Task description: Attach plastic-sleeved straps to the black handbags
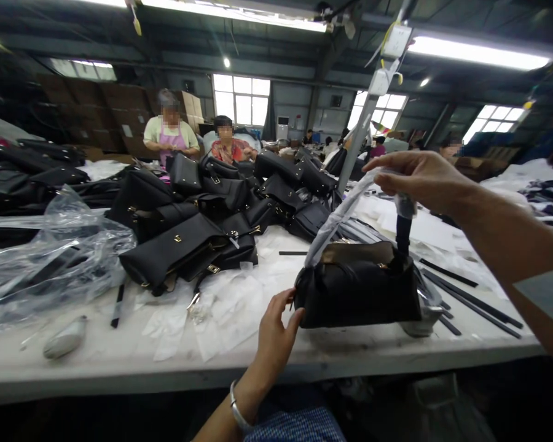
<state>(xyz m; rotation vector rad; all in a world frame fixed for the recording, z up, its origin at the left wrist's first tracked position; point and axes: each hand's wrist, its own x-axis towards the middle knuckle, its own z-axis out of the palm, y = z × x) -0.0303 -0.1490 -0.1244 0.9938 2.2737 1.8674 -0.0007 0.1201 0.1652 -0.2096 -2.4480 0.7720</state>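
Observation:
A black handbag (357, 291) stands on the white worktable (120, 362) near its front edge. My left hand (276, 334) presses against the bag's lower left corner, fingers curled onto it. My right hand (417, 175) is raised above the bag and pinches the top of its handle (345, 212), which is wrapped in thin white foam paper. The handle's black right end (403, 233) runs down into the bag.
A heap of black handbags (212, 209) covers the table's middle. Crumpled clear plastic (41, 258) lies at the left, white paper scraps (203, 313) in front, black strips (465, 294) at the right. Two people (170, 132) work at the far end.

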